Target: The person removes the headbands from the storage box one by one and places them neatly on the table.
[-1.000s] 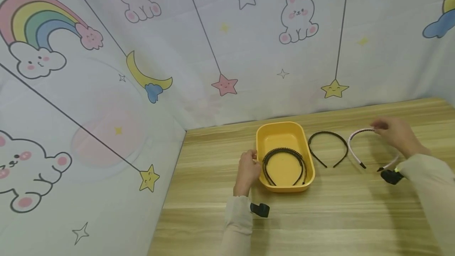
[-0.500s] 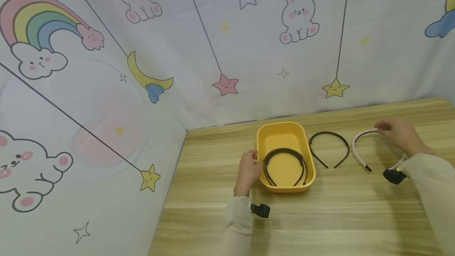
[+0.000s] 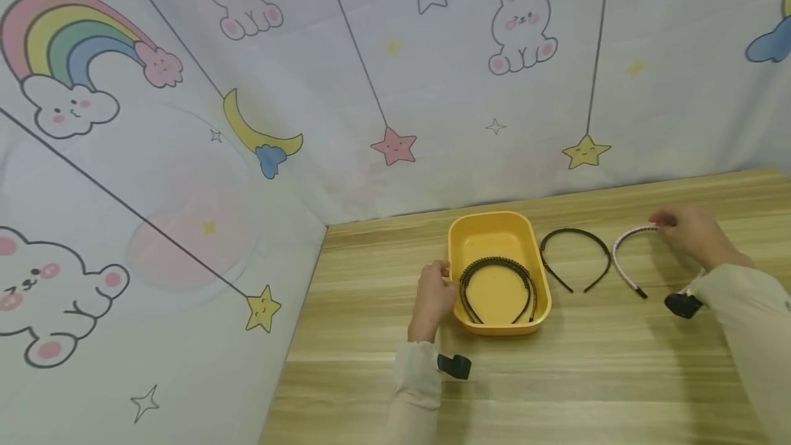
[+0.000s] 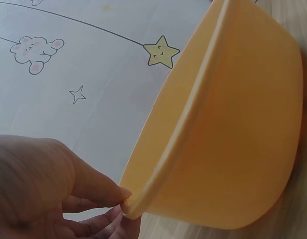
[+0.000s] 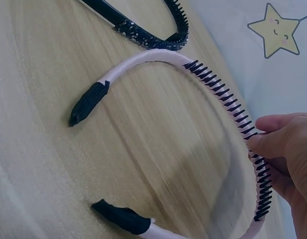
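My left hand [image 3: 432,297] pinches the left rim of a yellow plastic basin [image 3: 540,280], thumb and fingers on either side of the edge in the left wrist view. Dark headbands [image 3: 494,263] with a coiled or toothed band lie inside its near half. My right hand [image 3: 695,235] pinches the top of a light pink headband [image 5: 138,59] that has black teeth along its inside and black cloth tips. Between basin and pink headband lies a black headband [image 3: 575,231]; the right wrist view shows glittery stones on it [image 5: 143,37].
All stands on a wood-grain table [image 3: 587,376]. A white cloth [image 3: 346,88] printed with rabbits and stars hangs behind the table and along its left side. Small black devices are strapped to both wrists.
The right hand has shifted the pink headband slightly right, away from the black headband, then nearly stopped. The left hand keeps its hold on the basin rim.
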`<state>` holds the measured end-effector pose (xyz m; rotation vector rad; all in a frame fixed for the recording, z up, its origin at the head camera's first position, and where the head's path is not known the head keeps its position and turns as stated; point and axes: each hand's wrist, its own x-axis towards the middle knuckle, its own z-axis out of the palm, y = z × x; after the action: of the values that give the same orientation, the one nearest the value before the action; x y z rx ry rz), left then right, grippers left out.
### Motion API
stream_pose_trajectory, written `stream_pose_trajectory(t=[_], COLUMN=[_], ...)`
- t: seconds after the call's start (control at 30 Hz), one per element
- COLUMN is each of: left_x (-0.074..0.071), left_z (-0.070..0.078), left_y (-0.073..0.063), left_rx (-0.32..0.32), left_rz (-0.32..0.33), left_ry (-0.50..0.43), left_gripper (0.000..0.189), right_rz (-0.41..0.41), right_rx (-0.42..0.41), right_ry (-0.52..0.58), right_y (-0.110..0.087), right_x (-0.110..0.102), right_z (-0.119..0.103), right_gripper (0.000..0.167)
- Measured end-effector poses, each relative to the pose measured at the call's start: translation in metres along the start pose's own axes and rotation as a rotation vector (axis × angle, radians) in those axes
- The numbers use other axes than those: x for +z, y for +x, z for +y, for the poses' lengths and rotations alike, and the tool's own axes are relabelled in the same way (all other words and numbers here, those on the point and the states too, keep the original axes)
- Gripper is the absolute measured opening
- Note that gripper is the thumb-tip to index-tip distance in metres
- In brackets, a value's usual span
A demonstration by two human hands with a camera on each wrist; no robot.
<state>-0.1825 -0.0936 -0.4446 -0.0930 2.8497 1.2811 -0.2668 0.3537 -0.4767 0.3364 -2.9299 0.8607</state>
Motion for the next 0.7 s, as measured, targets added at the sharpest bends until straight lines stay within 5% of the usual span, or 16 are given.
stream_pose_trajectory(t=[0.7], left_x=[0.0], left_z=[-0.001], left_y=[0.002], left_rx=[-0.002], left_rz=[-0.004], left_ry=[0.001], left_gripper=[0.043], right_rz=[-0.013], right_rx=[0.031], right_ry=[0.014], right_y=[0.0], right_x=[0.012], right_z=[0.0], right_gripper=[0.029])
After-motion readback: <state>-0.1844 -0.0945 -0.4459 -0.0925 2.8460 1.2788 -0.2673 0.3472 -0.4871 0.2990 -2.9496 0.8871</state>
